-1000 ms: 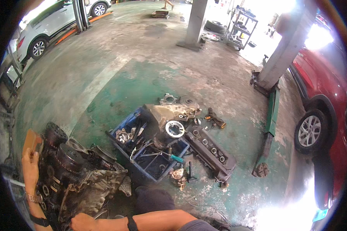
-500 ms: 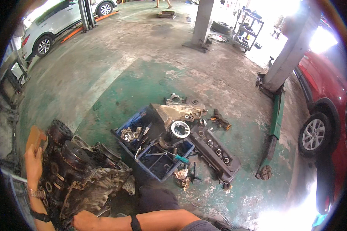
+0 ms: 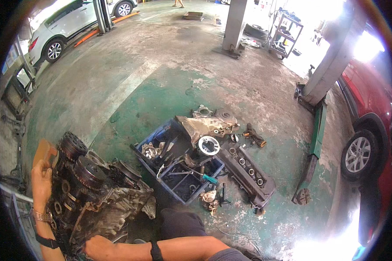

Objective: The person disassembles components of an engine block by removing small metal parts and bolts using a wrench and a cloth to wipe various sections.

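A dirty, oil-stained engine block (image 3: 113, 213) with dark toothed wheels (image 3: 89, 168) on top stands at the lower left. At its far left edge my left hand (image 3: 41, 182), a metal watch on the wrist, is closed on an orange-brown flat block (image 3: 46, 151). Low against the front of the engine, my right hand (image 3: 99, 247) is curled into a fist. What its fingers hold, if anything, is hidden by the hand. A thin metal rod or wrench shaft shows just beside it.
Right of the engine, a blue divided crate (image 3: 188, 199) holds tools and parts. A dark valve cover (image 3: 250, 176), a metal housing (image 3: 207, 126) and gloves (image 3: 254, 135) lie around it. Green lift arms, posts, a red car (image 3: 370, 91) and a white car (image 3: 69, 24) stand farther out.
The whole view has shifted slightly, so the scene sits a little to the right. Both hands keep nearly the same places on the engine.
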